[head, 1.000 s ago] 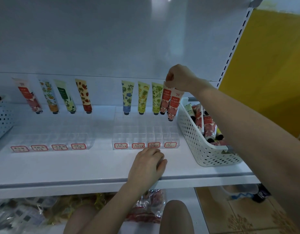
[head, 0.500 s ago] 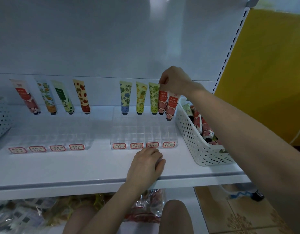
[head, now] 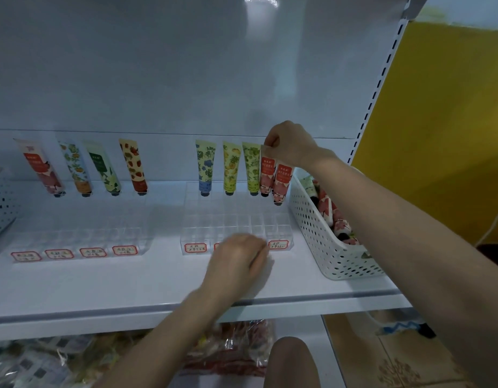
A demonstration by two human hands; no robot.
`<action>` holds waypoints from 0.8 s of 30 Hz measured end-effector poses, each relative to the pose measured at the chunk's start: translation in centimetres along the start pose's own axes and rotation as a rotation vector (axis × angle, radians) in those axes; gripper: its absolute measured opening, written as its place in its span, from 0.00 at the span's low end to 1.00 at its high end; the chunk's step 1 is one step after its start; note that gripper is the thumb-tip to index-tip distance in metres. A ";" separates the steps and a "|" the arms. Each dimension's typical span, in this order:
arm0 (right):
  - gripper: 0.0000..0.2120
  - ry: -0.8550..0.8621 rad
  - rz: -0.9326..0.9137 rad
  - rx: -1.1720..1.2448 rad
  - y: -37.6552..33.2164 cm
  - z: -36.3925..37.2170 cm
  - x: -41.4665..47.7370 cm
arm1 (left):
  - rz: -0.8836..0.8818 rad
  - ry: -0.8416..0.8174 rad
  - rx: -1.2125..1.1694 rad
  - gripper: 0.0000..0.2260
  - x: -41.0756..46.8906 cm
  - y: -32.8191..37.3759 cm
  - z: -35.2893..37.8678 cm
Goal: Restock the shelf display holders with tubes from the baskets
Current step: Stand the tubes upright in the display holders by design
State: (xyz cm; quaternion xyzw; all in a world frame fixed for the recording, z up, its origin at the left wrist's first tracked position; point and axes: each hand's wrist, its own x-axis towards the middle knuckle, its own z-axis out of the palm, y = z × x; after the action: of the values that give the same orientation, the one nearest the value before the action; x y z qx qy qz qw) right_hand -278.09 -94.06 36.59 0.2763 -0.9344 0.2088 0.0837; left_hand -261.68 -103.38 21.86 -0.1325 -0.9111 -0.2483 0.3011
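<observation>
My right hand [head: 291, 145] pinches the top of a red tube [head: 267, 175] at the back right of the right clear display holder [head: 236, 219]. A second red tube [head: 281, 183] hangs just beside it, under the same hand. Blue, yellow and green tubes [head: 232, 166] stand in that holder's back row. My left hand [head: 236, 261], blurred and with fingers curled, rests against the holder's front labels. The white basket [head: 326, 242] on the right holds several more tubes. The left clear holder [head: 80, 242] has a back row of tubes too.
Another white basket [head: 1, 203] pokes in at the far left edge. The shelf's front lip [head: 158, 312] runs below my left hand, with plastic-wrapped packs [head: 228, 348] on the level beneath. A yellow wall [head: 438, 107] stands to the right.
My left hand has slid forward from the shelf edge up to the holder's front, covering two labels. My right hand has edged slightly left with the red tubes.
</observation>
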 end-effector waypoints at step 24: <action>0.09 0.004 0.011 -0.004 1.0 0.3 -0.1 | -0.029 -0.102 0.166 0.10 17.7 -4.7 -4.3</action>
State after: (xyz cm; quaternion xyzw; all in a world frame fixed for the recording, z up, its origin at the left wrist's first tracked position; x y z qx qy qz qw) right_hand -278.60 -93.44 35.95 0.2708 -0.9360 0.2082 0.0850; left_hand -275.27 -108.03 33.96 -0.1063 -0.9445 -0.1692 0.2607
